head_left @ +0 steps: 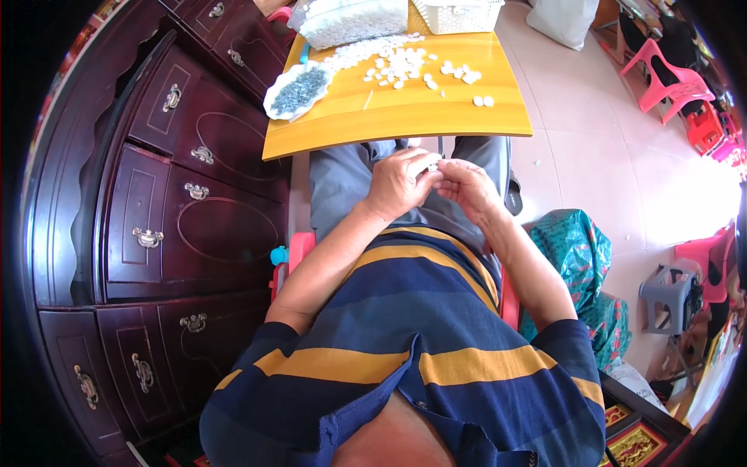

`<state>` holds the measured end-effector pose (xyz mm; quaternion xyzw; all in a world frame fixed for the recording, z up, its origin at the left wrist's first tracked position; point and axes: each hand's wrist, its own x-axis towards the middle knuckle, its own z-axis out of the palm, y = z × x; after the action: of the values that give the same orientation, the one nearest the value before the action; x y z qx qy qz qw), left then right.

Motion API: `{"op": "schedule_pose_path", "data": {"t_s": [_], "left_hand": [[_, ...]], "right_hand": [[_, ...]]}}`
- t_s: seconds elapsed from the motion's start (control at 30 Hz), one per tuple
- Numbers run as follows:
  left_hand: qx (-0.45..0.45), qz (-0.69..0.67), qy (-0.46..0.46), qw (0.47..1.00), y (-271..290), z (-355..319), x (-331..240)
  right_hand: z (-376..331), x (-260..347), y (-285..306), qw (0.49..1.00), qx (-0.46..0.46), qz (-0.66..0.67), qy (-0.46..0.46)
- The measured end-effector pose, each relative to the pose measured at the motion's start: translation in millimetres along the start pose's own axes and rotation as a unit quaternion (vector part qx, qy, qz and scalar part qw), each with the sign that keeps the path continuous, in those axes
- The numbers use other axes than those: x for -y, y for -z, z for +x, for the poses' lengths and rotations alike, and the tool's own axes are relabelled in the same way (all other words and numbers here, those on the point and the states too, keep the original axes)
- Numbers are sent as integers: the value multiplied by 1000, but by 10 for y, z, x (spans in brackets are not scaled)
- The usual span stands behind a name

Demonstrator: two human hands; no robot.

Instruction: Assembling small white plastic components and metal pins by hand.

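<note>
Over my lap, just in front of the near edge of the yellow table [459, 118], my left hand [399, 184] and my right hand [469, 191] meet at their fingertips. Both are closed in a pinch around a tiny pale piece, mostly hidden by the fingers. Small white round pieces [401, 64] are scattered on the tabletop, with two lying apart toward the right. A white scalloped dish [319, 103] at the table's left holds a heap of small dark slender parts [297, 92]. Near the dish lies a thin pale stick [367, 100].
A clear container of white pieces [354, 27] and a white basket [461, 17] stand at the table's far side. Dark wooden drawers [226, 152] line the left. Green shiny bags [572, 249], a grey stool [668, 300] and pink chairs [669, 82] are on the right.
</note>
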<state>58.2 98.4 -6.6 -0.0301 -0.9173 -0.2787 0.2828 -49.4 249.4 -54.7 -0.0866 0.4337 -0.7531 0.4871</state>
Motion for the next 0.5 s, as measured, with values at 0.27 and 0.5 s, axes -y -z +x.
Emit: {"op": "schedule_pose_path", "data": {"t_s": [0.27, 0.5], "left_hand": [[-18, -16, -15, 1000, -9, 2, 54], [-5, -43, -1, 999, -22, 26, 51]], "right_hand": [[19, -27, -29, 1000, 7, 14, 21], [-18, -28, -80, 999, -17, -2, 49]]}}
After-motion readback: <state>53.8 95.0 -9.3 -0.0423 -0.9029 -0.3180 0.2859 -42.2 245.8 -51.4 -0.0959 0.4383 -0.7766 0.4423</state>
